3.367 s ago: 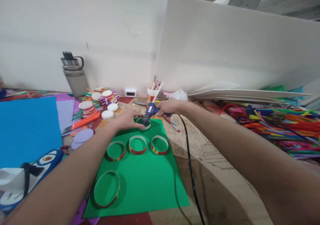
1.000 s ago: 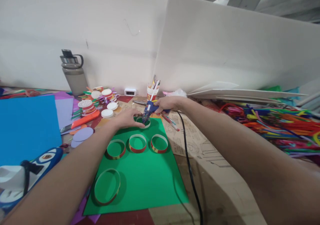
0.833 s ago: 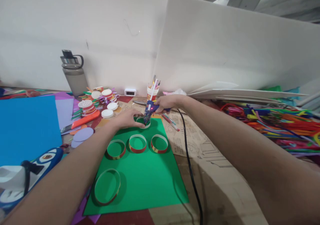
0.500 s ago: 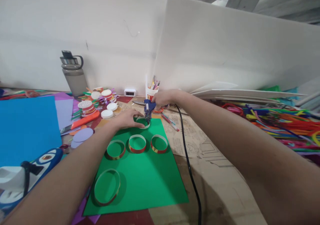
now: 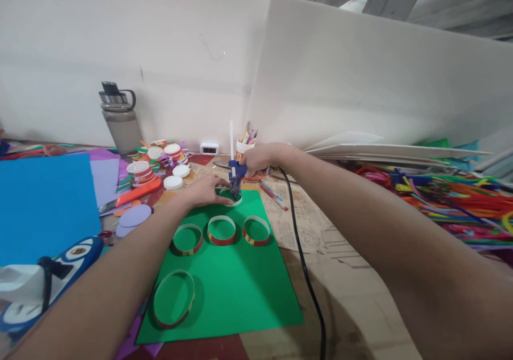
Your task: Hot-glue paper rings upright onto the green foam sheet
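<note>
My right hand [image 5: 258, 158] is wrapped round a blue glue gun [image 5: 236, 171], with a white glue stick [image 5: 231, 138] rising from its back end. The nozzle points down into a paper ring [image 5: 238, 202] at the far edge of a green sheet [image 5: 248, 285]. Fingers and thumb of my left hand [image 5: 206, 190] close on the left side of that ring and partly hide it. Nearer to me on the sheet stand a red-and-yellow ring [image 5: 187, 252], a second ring [image 5: 222, 241] and a third ring [image 5: 256, 241] in a row. A larger ring [image 5: 174, 325] is at the front left.
From the glue gun a black cord [image 5: 302, 264] runs toward me. An orange utility knife [image 5: 140, 192], white discs [image 5: 173, 182] and a bottle [image 5: 122, 127] are on the left. Behind stands a cup of pens [image 5: 244, 149]; colourful pipe cleaners [image 5: 460, 202] lie at right.
The glue gun and its stick have shifted slightly left over the ring, my right hand moving with them. My left hand stays on the ring. The whole view has moved a little.
</note>
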A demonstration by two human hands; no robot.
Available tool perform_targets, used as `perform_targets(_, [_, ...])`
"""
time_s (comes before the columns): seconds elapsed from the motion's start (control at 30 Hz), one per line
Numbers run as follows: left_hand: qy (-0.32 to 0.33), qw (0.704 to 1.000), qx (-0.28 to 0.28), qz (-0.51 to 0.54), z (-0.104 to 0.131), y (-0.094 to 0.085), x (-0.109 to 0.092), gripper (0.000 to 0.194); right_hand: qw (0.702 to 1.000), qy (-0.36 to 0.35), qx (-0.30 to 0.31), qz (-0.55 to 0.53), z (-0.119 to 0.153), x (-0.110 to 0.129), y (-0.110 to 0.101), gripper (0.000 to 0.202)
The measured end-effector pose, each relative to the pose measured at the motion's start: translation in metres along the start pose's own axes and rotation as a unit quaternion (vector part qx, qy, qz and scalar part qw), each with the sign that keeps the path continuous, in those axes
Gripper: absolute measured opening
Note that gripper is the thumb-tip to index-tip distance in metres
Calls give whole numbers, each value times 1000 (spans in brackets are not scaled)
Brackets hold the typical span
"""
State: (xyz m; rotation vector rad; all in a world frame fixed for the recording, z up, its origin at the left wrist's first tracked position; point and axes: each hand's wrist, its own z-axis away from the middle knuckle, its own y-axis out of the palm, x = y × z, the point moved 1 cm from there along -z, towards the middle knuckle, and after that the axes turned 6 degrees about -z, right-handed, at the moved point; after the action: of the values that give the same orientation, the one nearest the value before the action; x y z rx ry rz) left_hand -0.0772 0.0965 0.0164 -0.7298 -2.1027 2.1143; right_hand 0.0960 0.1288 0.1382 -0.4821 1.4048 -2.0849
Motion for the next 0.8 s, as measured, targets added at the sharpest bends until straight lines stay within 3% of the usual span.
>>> perform_targets(0.2, [-6,1000,-3,-6,-1,2,1,79,999,-4,-11,-44,-5,-10,8,19])
perform_targets(0.5, [6,1000,5,-1,0,0,1,73,998,18,-5,52,18,15,-5,30])
perform_targets(0.8, [10,1000,7,-11,-2,-1,-1,73,999,-2,-34,33,23,-1,5,35])
